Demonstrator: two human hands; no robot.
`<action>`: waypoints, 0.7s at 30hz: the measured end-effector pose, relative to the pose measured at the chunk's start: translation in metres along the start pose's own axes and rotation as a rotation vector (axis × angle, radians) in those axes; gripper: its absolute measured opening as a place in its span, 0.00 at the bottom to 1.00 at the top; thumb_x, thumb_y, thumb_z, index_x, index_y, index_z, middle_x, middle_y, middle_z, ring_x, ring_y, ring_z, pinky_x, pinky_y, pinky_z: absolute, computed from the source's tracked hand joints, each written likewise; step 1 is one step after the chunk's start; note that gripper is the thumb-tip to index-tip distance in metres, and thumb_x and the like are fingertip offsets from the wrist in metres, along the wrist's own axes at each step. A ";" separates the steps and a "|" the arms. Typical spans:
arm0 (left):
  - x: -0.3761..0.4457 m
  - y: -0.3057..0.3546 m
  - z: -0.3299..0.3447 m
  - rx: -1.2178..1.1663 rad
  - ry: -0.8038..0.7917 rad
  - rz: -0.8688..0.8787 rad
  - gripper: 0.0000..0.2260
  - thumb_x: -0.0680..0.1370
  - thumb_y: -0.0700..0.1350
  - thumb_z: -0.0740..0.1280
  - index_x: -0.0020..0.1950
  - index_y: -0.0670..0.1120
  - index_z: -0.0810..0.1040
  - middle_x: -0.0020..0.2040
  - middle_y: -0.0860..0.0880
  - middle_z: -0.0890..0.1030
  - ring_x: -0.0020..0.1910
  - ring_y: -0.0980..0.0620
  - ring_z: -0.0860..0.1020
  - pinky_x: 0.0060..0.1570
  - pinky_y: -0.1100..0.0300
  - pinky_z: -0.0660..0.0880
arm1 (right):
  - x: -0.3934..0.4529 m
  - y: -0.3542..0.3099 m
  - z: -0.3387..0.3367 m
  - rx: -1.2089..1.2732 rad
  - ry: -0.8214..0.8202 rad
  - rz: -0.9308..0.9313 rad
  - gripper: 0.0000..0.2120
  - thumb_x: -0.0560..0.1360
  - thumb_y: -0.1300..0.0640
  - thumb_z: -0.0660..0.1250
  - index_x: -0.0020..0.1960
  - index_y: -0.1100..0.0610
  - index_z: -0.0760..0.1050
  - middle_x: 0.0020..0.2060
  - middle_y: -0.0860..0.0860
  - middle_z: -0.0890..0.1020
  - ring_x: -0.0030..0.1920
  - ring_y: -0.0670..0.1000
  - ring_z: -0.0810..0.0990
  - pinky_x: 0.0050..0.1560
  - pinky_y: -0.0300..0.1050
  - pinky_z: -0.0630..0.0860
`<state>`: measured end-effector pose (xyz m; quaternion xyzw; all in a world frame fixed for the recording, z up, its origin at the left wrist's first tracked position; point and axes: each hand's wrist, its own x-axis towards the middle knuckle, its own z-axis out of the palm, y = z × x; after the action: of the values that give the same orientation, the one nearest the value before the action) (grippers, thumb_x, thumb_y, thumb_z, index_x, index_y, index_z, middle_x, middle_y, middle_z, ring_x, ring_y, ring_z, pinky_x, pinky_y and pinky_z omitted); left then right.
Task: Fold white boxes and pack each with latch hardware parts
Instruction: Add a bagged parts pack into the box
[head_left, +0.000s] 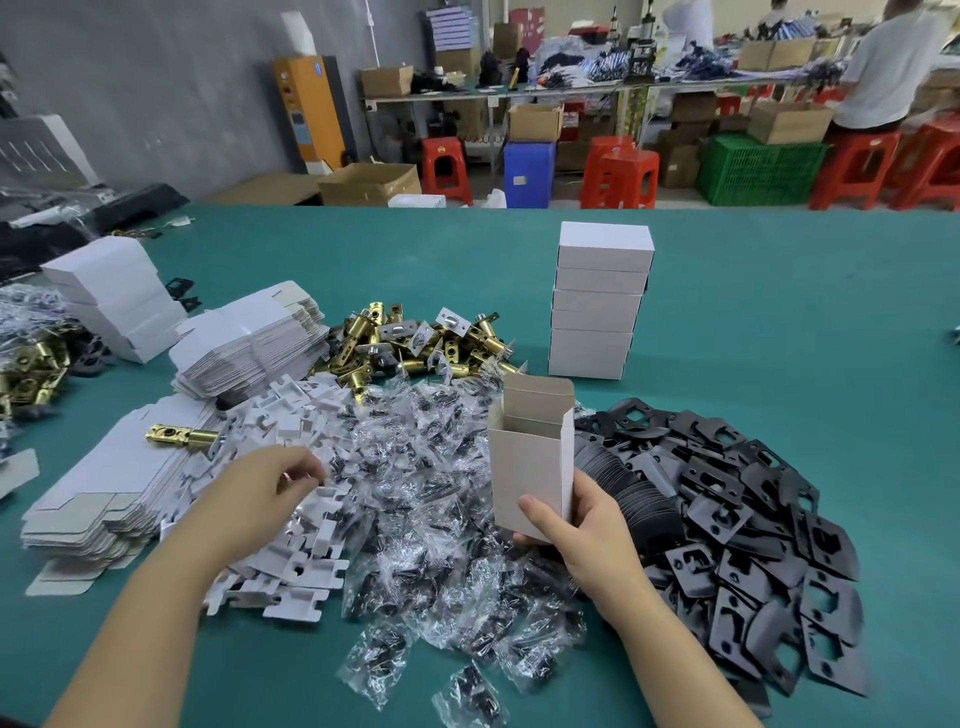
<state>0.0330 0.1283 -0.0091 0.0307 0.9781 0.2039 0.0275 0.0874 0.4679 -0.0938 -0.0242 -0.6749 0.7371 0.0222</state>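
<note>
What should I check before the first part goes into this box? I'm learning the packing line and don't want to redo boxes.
1. Box upright, top flaps open: ok.
2. Right hand has a firm grip on the box's lower end: ok.
3. Bottom flaps tucked shut: cannot tell, the right hand hides that end.
4. Left hand has actually picked one white insert: cannot tell; its fingers are curled at the pile.
5. Box empty inside: cannot tell from this angle.
6. Brass latches, screw bags and black plates lie close around the box: ok.
</note>
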 end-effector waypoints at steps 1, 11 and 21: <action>-0.003 -0.003 0.000 0.042 -0.056 0.014 0.10 0.82 0.42 0.67 0.50 0.59 0.79 0.52 0.58 0.79 0.44 0.61 0.78 0.42 0.63 0.72 | 0.000 0.000 0.000 0.002 -0.002 0.001 0.19 0.74 0.56 0.77 0.62 0.43 0.77 0.55 0.48 0.85 0.54 0.56 0.86 0.49 0.55 0.85; -0.009 -0.010 0.012 0.031 -0.064 0.032 0.11 0.79 0.45 0.72 0.56 0.61 0.77 0.62 0.58 0.70 0.57 0.56 0.73 0.56 0.57 0.71 | -0.002 -0.004 0.002 0.031 -0.021 -0.002 0.19 0.76 0.61 0.75 0.61 0.45 0.76 0.56 0.51 0.84 0.52 0.54 0.87 0.44 0.49 0.85; -0.009 0.046 0.009 -0.297 0.215 0.211 0.11 0.78 0.45 0.72 0.54 0.59 0.74 0.44 0.56 0.80 0.37 0.65 0.78 0.32 0.68 0.74 | 0.000 0.002 0.002 0.023 -0.017 -0.001 0.18 0.75 0.59 0.76 0.60 0.44 0.77 0.52 0.47 0.86 0.53 0.55 0.86 0.46 0.53 0.86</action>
<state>0.0446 0.1732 0.0016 0.1068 0.9260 0.3495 -0.0946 0.0876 0.4659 -0.0952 -0.0176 -0.6667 0.7450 0.0170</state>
